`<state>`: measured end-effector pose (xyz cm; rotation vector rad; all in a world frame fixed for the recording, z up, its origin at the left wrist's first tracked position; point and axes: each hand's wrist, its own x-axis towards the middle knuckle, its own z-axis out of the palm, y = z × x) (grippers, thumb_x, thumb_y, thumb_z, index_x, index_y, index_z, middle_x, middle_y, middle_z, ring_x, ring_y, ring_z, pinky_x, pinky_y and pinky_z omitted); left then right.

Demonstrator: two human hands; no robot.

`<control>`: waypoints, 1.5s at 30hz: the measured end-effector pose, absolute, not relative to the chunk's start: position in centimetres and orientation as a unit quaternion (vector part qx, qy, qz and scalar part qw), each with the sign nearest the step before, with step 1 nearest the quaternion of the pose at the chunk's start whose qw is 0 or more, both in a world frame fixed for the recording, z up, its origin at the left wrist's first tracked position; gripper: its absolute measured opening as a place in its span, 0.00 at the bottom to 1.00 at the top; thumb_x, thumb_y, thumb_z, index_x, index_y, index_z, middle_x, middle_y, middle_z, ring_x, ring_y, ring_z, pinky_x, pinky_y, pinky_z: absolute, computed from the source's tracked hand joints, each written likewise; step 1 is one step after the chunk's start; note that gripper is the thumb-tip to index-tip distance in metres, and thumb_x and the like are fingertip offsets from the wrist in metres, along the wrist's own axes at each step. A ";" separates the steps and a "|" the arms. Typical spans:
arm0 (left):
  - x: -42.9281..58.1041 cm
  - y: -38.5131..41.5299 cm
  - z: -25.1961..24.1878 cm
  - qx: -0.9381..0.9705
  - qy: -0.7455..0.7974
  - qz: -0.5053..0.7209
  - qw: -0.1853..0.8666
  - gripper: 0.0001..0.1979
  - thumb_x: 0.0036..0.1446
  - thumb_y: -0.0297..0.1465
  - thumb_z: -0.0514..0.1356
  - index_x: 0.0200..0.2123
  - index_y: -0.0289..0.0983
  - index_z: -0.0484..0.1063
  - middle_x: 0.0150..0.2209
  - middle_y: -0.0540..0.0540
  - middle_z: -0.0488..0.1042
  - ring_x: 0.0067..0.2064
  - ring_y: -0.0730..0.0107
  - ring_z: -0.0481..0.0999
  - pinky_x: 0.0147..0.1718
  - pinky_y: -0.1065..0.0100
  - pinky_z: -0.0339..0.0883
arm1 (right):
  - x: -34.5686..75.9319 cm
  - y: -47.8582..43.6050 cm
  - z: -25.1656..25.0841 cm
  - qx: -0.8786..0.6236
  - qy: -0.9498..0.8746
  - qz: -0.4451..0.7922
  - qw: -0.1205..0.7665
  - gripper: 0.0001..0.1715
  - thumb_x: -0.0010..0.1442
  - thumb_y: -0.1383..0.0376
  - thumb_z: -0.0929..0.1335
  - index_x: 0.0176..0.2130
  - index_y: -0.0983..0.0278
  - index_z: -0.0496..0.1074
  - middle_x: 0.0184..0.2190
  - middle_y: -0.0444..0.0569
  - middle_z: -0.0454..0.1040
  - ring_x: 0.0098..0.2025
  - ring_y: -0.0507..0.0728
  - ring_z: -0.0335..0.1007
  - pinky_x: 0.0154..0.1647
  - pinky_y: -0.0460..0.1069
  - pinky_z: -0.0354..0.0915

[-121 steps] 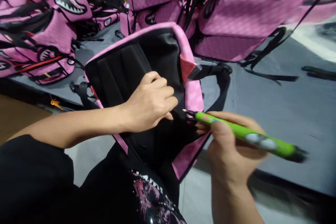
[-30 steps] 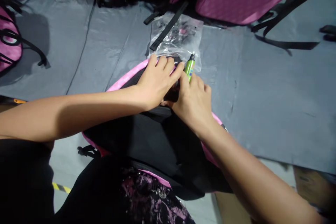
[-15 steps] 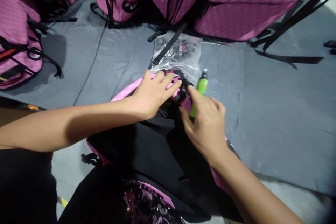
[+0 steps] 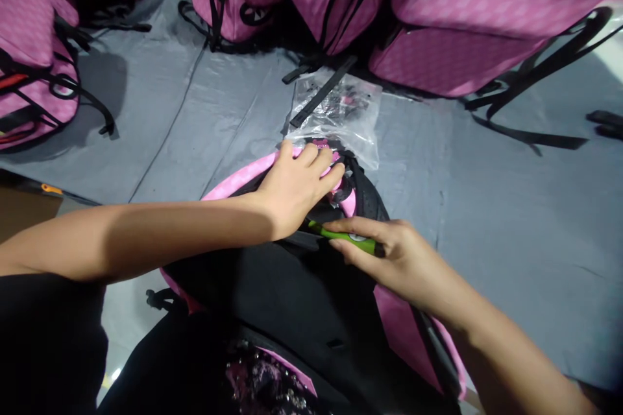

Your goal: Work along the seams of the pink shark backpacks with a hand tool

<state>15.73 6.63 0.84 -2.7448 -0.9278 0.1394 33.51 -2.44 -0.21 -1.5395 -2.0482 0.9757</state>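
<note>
A pink backpack with a black back panel (image 4: pixel 272 285) lies in front of me on the grey table (image 4: pixel 487 207). My left hand (image 4: pixel 296 185) rests on its top edge, fingers bent over the pink rim. My right hand (image 4: pixel 394 256) is closed on a green pen-shaped tool (image 4: pixel 348 238), which lies sideways with its tip pointing left under my left hand, close to the black panel. A black strap (image 4: pixel 370 194) curves off the bag's top beside both hands.
A clear plastic bag of small black parts (image 4: pixel 341 113) lies just beyond the backpack. Several more pink backpacks (image 4: pixel 462 19) are piled along the far edge and at the left (image 4: pixel 29 84). Loose black straps (image 4: pixel 525 136) trail at the right.
My right hand has swung the green tool from upright to sideways, tip now pointing left under my left hand. My left hand stays on the bag's top edge.
</note>
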 end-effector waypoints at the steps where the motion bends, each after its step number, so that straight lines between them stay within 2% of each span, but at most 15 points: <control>1: 15.7 6.6 0.8 -0.939 -0.318 0.045 0.122 0.33 0.61 0.35 0.56 0.69 0.39 0.55 0.67 0.39 0.59 0.62 0.49 0.61 0.58 0.48 0.57 | 33.4 -2.4 -0.1 -0.548 -0.745 0.333 0.181 0.13 0.65 0.62 0.67 0.46 0.61 0.79 0.35 0.44 0.83 0.26 0.52 0.77 0.25 0.45 0.68; 6: 15.8 6.7 0.7 -0.939 -0.321 0.045 0.112 0.34 0.60 0.35 0.57 0.69 0.38 0.54 0.67 0.39 0.58 0.63 0.49 0.60 0.60 0.48 0.56 | 32.8 -3.5 -0.2 -0.530 -0.796 0.229 0.181 0.14 0.66 0.66 0.66 0.50 0.63 0.77 0.40 0.47 0.82 0.32 0.54 0.80 0.30 0.46 0.70; 10: 15.9 6.8 0.7 -0.940 -0.320 0.052 0.107 0.36 0.59 0.35 0.58 0.69 0.38 0.54 0.68 0.38 0.57 0.63 0.48 0.60 0.60 0.47 0.55 | 32.3 -3.7 -0.2 -0.522 -0.814 0.188 0.170 0.14 0.66 0.68 0.66 0.50 0.64 0.76 0.36 0.47 0.82 0.30 0.54 0.79 0.28 0.47 0.68; 21: 15.9 6.6 0.6 -0.938 -0.328 0.036 0.103 0.34 0.60 0.33 0.57 0.69 0.40 0.55 0.67 0.40 0.59 0.63 0.49 0.60 0.61 0.49 0.54 | 32.3 -3.7 0.1 -0.521 -0.820 0.177 0.156 0.14 0.66 0.69 0.66 0.49 0.62 0.77 0.29 0.45 0.77 0.27 0.52 0.73 0.25 0.46 0.63; 32: 15.9 6.6 0.5 -0.938 -0.327 0.030 0.109 0.33 0.60 0.34 0.57 0.68 0.39 0.56 0.67 0.39 0.60 0.63 0.49 0.60 0.61 0.48 0.55 | 32.0 -3.4 0.0 -0.509 -0.832 0.162 0.146 0.17 0.66 0.73 0.63 0.48 0.63 0.78 0.31 0.47 0.76 0.29 0.52 0.73 0.29 0.46 0.66; 45: 15.9 6.6 0.5 -0.938 -0.328 0.034 0.110 0.34 0.59 0.34 0.56 0.68 0.41 0.56 0.66 0.40 0.61 0.63 0.49 0.60 0.61 0.48 0.54 | 31.8 -3.8 0.5 -0.538 -0.825 0.135 0.106 0.19 0.64 0.74 0.63 0.48 0.61 0.78 0.32 0.48 0.77 0.29 0.53 0.74 0.28 0.46 0.65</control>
